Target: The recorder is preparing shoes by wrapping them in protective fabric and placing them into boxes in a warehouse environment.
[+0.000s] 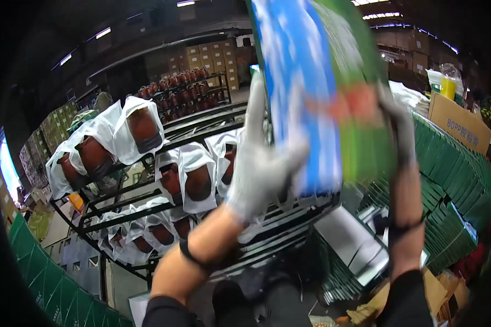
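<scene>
- Head view: both hands are lifting a flat blue and green box (322,92) up in front of the camera; it is blurred, so it is probably in motion.
- The left hand (262,163), in a grey work glove, is pressing flat against the blue face of the box, with the fingers spread and one finger pointing up along its edge.
- The right hand (401,128), also gloved, is gripping the green side of the box, fingers curled around its far edge.
- The box is hanging in the air between the two hands, tilted, above a metal rack (147,191); it is touching nothing else that I can see.
- On the rack, dark brown jars in white bags (193,177) are lying in rows; more jars are standing on a far shelf (183,90).
- At the right, stacks of green flat boxes (453,169) are leaning in long rows, near a brown carton (461,122).
- At the lower left, more green flat boxes (43,278) are lined up.
- Judging by this, the work seems to be at an early stage: the box in hand looks still flat and unfilled, many flat boxes are waiting in the stacks, and many bagged jars are lying unboxed on the rack. No filled box is showing.
</scene>
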`<state>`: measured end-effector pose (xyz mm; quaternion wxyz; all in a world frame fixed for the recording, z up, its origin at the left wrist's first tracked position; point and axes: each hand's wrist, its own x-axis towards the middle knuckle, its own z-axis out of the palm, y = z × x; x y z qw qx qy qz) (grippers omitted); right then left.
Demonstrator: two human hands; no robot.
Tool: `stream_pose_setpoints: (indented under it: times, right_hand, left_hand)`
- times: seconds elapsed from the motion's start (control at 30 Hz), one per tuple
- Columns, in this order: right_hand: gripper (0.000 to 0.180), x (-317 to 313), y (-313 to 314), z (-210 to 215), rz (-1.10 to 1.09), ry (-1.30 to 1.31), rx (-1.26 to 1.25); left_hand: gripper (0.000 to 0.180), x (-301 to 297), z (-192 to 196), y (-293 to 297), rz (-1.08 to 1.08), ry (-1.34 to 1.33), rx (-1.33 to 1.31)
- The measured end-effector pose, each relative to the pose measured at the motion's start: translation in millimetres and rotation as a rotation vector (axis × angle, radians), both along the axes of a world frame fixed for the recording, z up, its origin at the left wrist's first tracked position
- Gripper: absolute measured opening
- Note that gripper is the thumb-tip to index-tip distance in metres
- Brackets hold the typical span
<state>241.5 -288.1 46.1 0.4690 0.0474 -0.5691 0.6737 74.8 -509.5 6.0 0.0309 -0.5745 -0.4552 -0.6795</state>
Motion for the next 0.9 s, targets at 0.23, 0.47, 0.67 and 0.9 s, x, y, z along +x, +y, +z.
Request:
stream_pose_setpoints:
  times: [0.23,0.47,0.67,0.9]
  right_hand:
    - [0.037,-162.5,203.9,131.3,0.062,-0.182,-0.051]
    - [0.043,-162.0,134.5,50.1,-0.9,0.436,0.231]
    - [0.065,-258.3,-189.3,-44.0,-0.534,0.193,1.128]
    - [0.064,-447.8,-358.8,66.9,-0.404,-0.183,1.697]
  left_hand:
    - [0.095,-146.9,153.2,217.5,0.32,-0.353,-0.198]
    - [0.09,-64.2,-32.8,42.2,0.533,0.326,-0.131]
    - [0.073,-41.3,-313.5,-266.7,1.352,0.069,-0.855]
    - [0.071,-10.1,-440.8,-460.4,1.385,-0.76,-1.482]
